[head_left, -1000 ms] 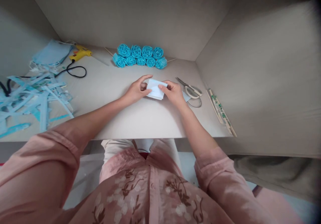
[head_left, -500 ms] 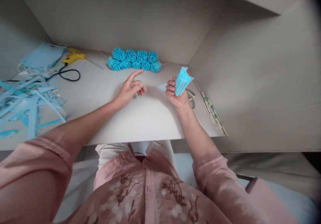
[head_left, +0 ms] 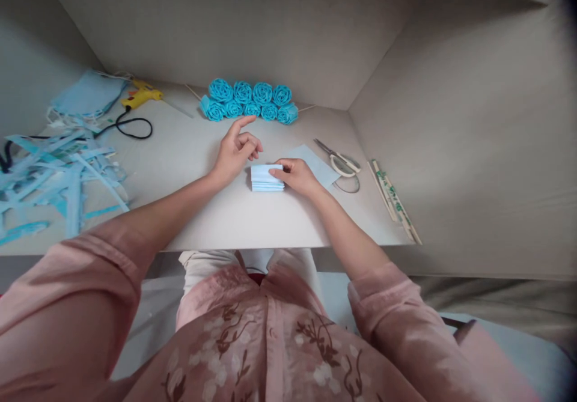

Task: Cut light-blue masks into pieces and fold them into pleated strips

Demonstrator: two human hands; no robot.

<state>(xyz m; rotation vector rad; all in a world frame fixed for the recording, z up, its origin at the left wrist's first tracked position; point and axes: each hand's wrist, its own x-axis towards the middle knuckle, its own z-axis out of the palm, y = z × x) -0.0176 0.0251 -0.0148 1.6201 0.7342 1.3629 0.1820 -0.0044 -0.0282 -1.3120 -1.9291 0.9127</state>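
Note:
My right hand (head_left: 297, 176) pinches a small pleated stack of light blue fabric (head_left: 267, 178) by its right end, low over the table, with several folded layers showing along its near edge. My left hand (head_left: 237, 148) hovers just beyond and left of it, index finger stretched out and the others loosely curled, holding nothing. A flat light blue fabric sheet (head_left: 318, 163) lies partly behind my right hand. Right of that sheet rest the scissors (head_left: 340, 158). Behind my left hand stand two rows of blue rolled fabric roses (head_left: 252, 101).
A yellow glue gun (head_left: 144, 94) with a black cord lies at the back left, beside a pile of blue face masks (head_left: 88, 95). Cut blue strips (head_left: 67, 176) cover the table's left side. Wrapped sticks (head_left: 395, 202) lie along the right edge, near the side wall.
My right hand has come down and left, turning the blue folded fabric from upright to lying sideways. This uncovers the scissors and flat sheet. My left hand stays nearly in place.

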